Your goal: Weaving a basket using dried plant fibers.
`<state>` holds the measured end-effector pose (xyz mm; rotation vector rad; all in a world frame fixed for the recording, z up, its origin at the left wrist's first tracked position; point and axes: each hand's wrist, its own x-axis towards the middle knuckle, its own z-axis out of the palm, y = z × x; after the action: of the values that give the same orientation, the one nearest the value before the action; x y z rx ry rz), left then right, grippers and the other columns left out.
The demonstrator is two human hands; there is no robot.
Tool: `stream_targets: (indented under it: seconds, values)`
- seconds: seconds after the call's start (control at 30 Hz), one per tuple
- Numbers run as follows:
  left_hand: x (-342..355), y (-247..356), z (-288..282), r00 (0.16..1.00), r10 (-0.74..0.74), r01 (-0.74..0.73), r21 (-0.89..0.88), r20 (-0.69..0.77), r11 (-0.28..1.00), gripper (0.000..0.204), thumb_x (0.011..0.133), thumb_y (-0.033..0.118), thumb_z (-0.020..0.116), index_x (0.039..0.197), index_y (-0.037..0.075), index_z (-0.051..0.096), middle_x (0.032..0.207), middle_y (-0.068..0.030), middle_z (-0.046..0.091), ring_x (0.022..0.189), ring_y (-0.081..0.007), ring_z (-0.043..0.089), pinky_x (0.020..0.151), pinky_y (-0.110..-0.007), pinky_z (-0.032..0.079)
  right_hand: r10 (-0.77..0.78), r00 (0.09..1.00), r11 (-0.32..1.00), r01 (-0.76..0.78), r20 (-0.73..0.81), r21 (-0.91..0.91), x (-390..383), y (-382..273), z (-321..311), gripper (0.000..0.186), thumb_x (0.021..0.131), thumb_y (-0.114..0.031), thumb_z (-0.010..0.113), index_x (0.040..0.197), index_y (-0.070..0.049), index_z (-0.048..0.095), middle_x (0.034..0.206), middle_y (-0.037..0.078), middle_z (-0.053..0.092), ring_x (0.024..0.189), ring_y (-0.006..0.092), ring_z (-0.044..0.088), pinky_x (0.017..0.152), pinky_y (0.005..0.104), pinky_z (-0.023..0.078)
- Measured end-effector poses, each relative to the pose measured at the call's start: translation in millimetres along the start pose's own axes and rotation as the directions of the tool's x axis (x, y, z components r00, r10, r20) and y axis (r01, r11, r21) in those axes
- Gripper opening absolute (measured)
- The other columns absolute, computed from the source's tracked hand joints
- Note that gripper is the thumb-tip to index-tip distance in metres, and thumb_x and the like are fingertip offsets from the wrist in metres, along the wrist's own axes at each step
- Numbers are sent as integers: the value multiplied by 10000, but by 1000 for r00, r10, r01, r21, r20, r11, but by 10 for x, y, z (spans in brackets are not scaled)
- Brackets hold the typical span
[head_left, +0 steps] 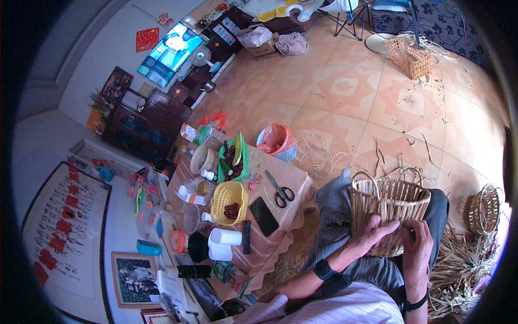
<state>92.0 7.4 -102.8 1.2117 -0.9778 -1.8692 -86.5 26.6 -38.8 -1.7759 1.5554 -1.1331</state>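
**Two hands on a half-woven basket held in the lap**

The woven basket (389, 208), pale cane with upright stakes and loose ends rising from its rim, rests on the seated person's lap, to the right of the desk (280, 218). The left hand (375, 233) lies flat against the basket's near wall, fingers spread over the weave, its grip released rather than clenched. The right hand (416, 243) meets the wall just beside it, fingers curled at a strand; whether its grip pinches that strand cannot be told. Loose cane strips (464, 264) lie heaped on the floor to the right, beside a smaller basket (483, 208). On the desk lie scissors (279, 190), a dark phone (264, 215) and a yellow plastic basket (229, 202).
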Motion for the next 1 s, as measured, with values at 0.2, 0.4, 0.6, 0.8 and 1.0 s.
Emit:
stream_targets:
  seconds: [0.2,0.4,0.6,0.8,1.0]
  values:
    - [8,27,57,995,63,-49,-174,75,984,457,999,354,699,1311,25,644,1201,-18,694,1076,-96,633,953,-297,514,-5,1000,998,3,-24,-60,18,64,-34,157,851,34,716,986,-9,647,866,162,625,786,368,651,702,425,520]
    - [32,2,71,1000,-3,4,-127,9,992,436,997,357,703,1295,41,660,1158,-1,706,1033,-88,640,925,-291,517,-60,998,985,64,29,-158,56,73,0,146,855,12,722,973,-26,646,868,172,623,776,392,650,673,444,522]
    - [-27,79,143,993,-4,6,15,-118,1000,420,969,347,729,1267,57,670,1104,13,705,953,-84,638,816,-270,523,-42,999,990,39,-16,-136,110,55,42,135,853,-25,730,957,-28,645,873,175,650,769,412,663,654,472,525]
    - [87,-44,126,991,12,-4,59,-135,998,414,915,257,783,1258,56,665,1096,-2,708,944,-92,649,774,-267,531,-73,996,980,81,53,-181,88,105,-36,139,852,-29,744,951,-22,646,854,175,669,748,409,668,651,469,527]
    - [98,-121,242,965,215,-227,-64,-153,972,370,896,163,776,1223,21,675,1098,-34,723,968,-120,666,836,-291,548,-34,999,997,34,1,-63,153,130,-17,135,861,-32,754,900,-13,626,795,169,656,703,395,657,633,437,518]
